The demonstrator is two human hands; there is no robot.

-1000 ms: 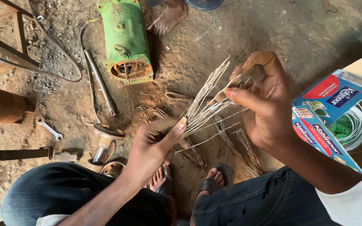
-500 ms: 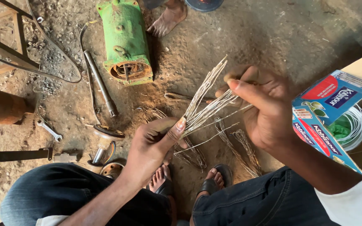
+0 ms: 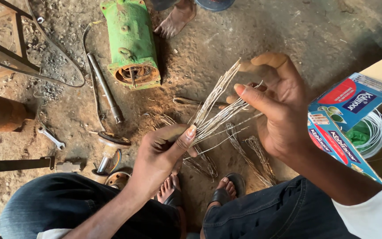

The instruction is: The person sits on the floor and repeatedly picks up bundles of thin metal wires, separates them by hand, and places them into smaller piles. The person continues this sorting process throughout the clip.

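A bundle of thin pale wire strands [image 3: 215, 110] runs diagonally across the middle of the frame, held between both hands above a dirt floor [image 3: 244, 35]. The left hand [image 3: 162, 155], just below centre, is closed around the lower end of the bundle, its thumb pressed along the strands where they gather. The right hand [image 3: 275, 106], to the right of centre, has its fingers curled and its thumb and forefinger pinching a few strands near the fanned upper end, which points toward the upper middle of the frame. Under the hands, more loops of the same wire [image 3: 253, 155] lie on the floor beside two sandalled feet [image 3: 226, 190]. In the upper left of centre lies a green motor housing [image 3: 131, 40] with copper windings showing at its open end, and a metal rod [image 3: 105, 88] lies just left of it. A small spanner [image 3: 49, 136] lies at the left edge, and another person's bare foot [image 3: 175, 20] shows at the top. At the right edge a blue and red carton [image 3: 343, 119] overlaps a coil of white wire [image 3: 376, 132].
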